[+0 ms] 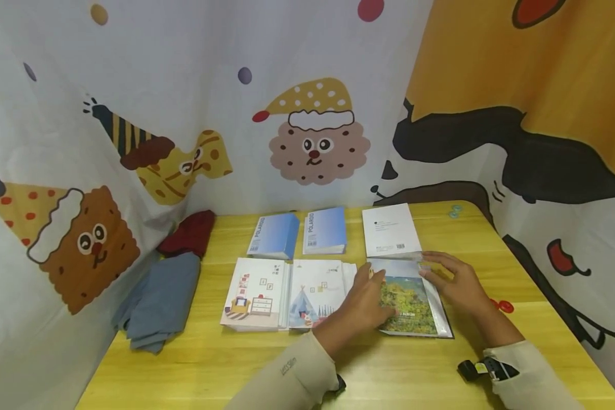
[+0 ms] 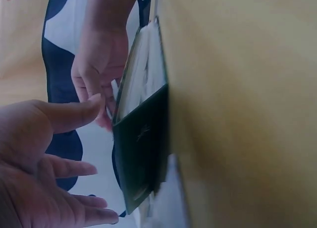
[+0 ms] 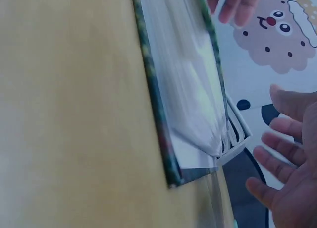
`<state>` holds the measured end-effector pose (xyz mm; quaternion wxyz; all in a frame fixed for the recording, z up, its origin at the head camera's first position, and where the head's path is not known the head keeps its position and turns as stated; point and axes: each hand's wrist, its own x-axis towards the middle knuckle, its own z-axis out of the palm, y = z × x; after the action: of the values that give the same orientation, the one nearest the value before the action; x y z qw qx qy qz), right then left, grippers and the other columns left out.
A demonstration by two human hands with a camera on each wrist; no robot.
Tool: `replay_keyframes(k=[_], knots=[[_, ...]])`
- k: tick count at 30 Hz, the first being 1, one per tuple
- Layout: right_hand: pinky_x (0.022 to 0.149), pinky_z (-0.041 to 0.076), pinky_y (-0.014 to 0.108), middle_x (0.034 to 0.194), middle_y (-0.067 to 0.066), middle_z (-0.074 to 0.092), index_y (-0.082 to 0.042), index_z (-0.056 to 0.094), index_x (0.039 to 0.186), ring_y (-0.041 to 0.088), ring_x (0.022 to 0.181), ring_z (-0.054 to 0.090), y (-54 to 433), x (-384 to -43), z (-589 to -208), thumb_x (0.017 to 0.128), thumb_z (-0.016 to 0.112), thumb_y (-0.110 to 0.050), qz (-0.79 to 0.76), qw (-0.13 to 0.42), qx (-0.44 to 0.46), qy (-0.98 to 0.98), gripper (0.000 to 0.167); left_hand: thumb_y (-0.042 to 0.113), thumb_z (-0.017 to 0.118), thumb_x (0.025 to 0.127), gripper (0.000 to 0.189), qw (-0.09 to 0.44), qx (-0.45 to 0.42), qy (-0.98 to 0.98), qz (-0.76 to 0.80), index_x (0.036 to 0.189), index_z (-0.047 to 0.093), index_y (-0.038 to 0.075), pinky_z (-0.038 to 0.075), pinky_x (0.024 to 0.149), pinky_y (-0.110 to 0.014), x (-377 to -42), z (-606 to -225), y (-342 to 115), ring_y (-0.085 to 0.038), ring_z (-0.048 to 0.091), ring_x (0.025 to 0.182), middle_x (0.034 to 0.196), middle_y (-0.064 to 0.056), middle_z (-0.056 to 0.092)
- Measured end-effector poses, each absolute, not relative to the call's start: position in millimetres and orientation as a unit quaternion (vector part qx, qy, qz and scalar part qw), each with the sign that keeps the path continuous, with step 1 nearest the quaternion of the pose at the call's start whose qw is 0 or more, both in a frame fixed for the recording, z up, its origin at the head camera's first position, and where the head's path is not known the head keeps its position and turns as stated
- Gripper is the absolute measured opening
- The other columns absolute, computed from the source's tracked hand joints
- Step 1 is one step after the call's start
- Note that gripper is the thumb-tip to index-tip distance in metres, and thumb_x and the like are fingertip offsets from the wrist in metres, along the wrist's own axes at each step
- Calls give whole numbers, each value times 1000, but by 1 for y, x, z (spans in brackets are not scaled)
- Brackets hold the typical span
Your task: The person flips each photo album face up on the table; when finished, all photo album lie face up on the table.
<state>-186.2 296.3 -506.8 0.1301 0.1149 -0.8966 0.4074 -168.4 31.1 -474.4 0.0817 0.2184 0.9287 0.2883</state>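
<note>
A photo album [image 1: 407, 302] with a yellow-and-green tree landscape on its cover lies at the front right of the table. My left hand [image 1: 361, 302] is over its left side, thumb and fingers spread. At the album's top right corner is my right hand [image 1: 456, 282], fingers extended beside the lower edge of a white album [image 1: 392, 230]. In the left wrist view, the album's dark green spine [image 2: 141, 143] faces my left hand [image 2: 54, 173]. Loose clear pages [image 3: 193, 89] show between its covers in the right wrist view, where my right hand [image 3: 292, 148] has its fingers apart.
Two blue albums [image 1: 274, 234] [image 1: 325, 229] stand at the back. Two illustrated white albums [image 1: 253, 293] [image 1: 315, 296] lie left of my left hand. Folded grey-blue cloth [image 1: 161, 302] and dark red cloth [image 1: 189, 233] lie at the left edge. Small red rings [image 1: 503, 306] and teal rings [image 1: 455, 211] are at right.
</note>
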Motion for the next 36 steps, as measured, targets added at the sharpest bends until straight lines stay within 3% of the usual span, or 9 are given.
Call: replay_keyframes(k=[1,4,12,25,27,30,33,36], knots=[[113,42,79,155,25,62,-1,69,143,56,147,50,298,-189,-506,103,78,-21,413,130,105,-895,45,42,86,96,91,87,221,931,278,168,42,10,51,122,-43,-171,-473,33,-34,28,168,180,-21,23],[115,38,82,163,31,51,4,61,151,59,153,42,302,-200,-505,106,75,-23,423,107,96,-895,54,48,84,96,93,112,216,937,251,170,39,15,47,126,-43,-183,-468,43,-33,21,171,183,-18,19],[122,33,78,176,33,27,4,37,167,59,162,25,302,-221,-505,110,69,-26,474,17,91,-875,73,56,80,97,93,161,180,945,220,172,36,24,34,135,-52,-218,-460,67,-36,15,172,185,-12,14],[116,44,72,173,32,36,-5,25,174,58,156,41,304,-225,-518,111,67,-34,453,-5,103,-886,81,61,78,96,96,178,184,936,243,174,32,28,32,135,-53,-239,-470,66,-30,19,172,183,-10,24],[113,51,63,173,31,37,-6,24,174,57,154,44,303,-225,-518,111,66,-32,456,-5,109,-883,80,64,77,95,97,171,193,939,227,174,30,30,31,136,-53,-239,-472,65,-32,22,171,182,-10,26],[104,57,34,172,31,40,-7,24,175,57,151,48,302,-225,-517,112,65,-28,466,-7,119,-877,78,68,75,95,98,156,207,945,201,174,30,32,28,137,-53,-241,-475,64,-34,26,169,181,-11,30],[94,50,10,173,30,38,-7,23,175,58,151,48,300,-224,-513,112,64,-28,485,-8,116,-867,77,71,73,95,99,150,219,946,189,175,28,33,23,138,-54,-242,-475,62,-34,28,169,180,-10,32],[91,45,2,174,29,36,-5,24,174,57,153,46,297,-221,-506,113,63,-31,504,8,96,-858,77,69,71,97,98,155,230,939,201,176,24,33,19,139,-58,-246,-474,59,-31,27,169,180,-8,33]])
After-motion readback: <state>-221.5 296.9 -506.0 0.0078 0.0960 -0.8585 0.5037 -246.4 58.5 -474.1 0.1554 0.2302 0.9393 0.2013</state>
